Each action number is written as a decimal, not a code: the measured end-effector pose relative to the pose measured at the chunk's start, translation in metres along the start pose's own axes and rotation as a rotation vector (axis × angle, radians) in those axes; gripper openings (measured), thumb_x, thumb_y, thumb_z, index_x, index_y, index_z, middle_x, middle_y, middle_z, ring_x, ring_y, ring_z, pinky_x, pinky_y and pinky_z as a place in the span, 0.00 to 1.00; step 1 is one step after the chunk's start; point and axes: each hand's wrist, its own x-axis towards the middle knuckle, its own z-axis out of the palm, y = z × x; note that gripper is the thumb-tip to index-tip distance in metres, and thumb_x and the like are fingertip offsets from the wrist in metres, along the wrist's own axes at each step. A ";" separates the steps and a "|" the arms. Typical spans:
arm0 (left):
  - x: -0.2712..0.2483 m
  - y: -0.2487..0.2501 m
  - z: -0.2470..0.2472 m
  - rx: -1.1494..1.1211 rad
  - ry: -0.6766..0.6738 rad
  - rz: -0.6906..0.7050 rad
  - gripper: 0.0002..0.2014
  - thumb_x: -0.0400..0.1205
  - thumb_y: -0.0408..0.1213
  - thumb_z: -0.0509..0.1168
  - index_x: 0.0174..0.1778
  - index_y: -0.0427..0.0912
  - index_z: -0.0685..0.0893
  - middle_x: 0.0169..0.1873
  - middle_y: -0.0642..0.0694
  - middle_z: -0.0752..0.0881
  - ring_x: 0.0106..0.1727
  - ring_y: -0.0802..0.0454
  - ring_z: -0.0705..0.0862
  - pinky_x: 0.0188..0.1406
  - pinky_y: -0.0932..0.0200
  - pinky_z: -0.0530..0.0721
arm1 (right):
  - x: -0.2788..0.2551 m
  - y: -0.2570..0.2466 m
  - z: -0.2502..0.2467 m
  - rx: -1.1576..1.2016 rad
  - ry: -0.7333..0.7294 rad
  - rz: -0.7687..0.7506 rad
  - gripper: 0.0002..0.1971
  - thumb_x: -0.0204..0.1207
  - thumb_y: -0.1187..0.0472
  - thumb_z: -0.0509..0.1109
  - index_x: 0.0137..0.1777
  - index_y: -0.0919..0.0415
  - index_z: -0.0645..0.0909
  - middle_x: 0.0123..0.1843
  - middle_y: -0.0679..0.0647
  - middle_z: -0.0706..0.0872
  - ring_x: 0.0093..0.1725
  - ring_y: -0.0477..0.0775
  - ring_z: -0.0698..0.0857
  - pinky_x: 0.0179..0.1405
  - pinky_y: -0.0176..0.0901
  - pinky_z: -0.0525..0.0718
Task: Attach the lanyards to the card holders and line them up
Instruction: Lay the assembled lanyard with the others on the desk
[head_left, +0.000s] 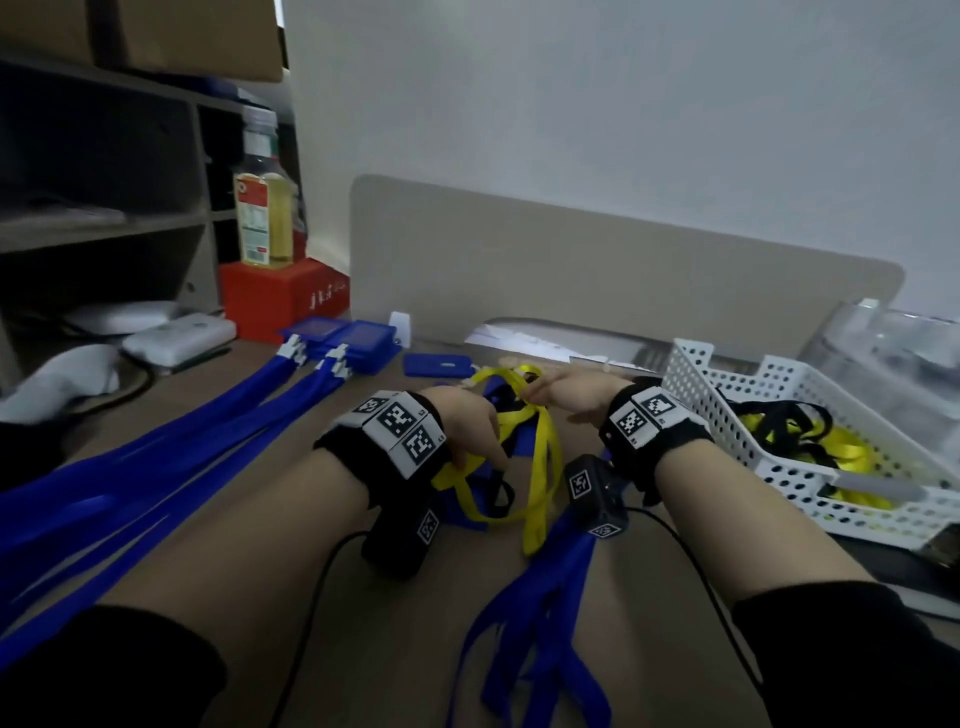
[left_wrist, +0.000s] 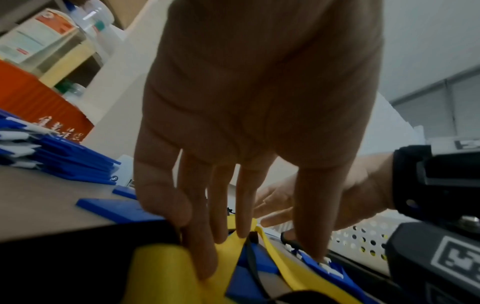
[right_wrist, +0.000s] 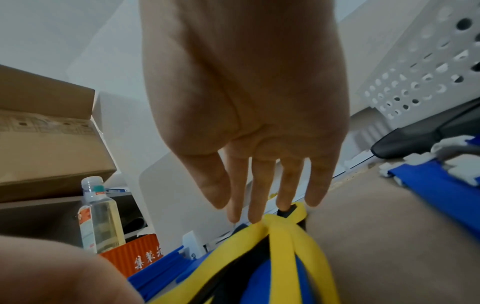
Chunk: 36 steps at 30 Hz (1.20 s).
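Observation:
A tangled yellow lanyard (head_left: 540, 447) with black parts lies on the desk between my hands, on top of blue card holders. My left hand (head_left: 470, 426) reaches down with straight fingers (left_wrist: 202, 257) touching a yellow strap (left_wrist: 161, 271); its thumb rests on white clips of blue lanyards (left_wrist: 327, 265). My right hand (head_left: 558, 392) has straight fingers (right_wrist: 255, 205) whose tips touch the point where the yellow straps (right_wrist: 280, 242) gather at a black clip (right_wrist: 285, 211); its thumb stays apart. A loose blue card holder (head_left: 436, 364) lies just behind the hands.
A stack of blue card holders (head_left: 358, 338) with blue lanyards (head_left: 156, 467) attached stretches to the left. More blue lanyards (head_left: 545, 597) lie near me. A white perforated basket (head_left: 691, 374) with yellow lanyards stands right. A red box (head_left: 275, 301) with an oil bottle (head_left: 262, 208) stands at the back left.

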 end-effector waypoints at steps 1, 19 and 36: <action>0.004 0.001 0.000 0.032 -0.010 0.005 0.29 0.79 0.57 0.67 0.72 0.43 0.77 0.61 0.44 0.85 0.55 0.49 0.87 0.39 0.62 0.82 | 0.002 0.003 -0.002 -0.020 -0.002 0.003 0.16 0.81 0.61 0.65 0.67 0.59 0.81 0.71 0.54 0.79 0.73 0.57 0.75 0.51 0.41 0.77; 0.042 -0.012 -0.015 0.234 -0.083 -0.020 0.19 0.79 0.47 0.69 0.62 0.40 0.84 0.52 0.44 0.86 0.44 0.49 0.81 0.36 0.59 0.78 | 0.038 0.003 -0.009 -0.215 -0.130 0.045 0.13 0.78 0.58 0.69 0.60 0.57 0.84 0.56 0.58 0.87 0.53 0.55 0.84 0.61 0.51 0.82; 0.053 -0.048 -0.055 -0.189 -0.219 -0.006 0.19 0.86 0.23 0.50 0.59 0.35 0.86 0.56 0.42 0.89 0.43 0.54 0.86 0.22 0.70 0.78 | 0.089 -0.059 0.026 -0.579 -0.220 -0.355 0.31 0.78 0.56 0.71 0.80 0.51 0.66 0.78 0.50 0.72 0.76 0.54 0.69 0.67 0.38 0.66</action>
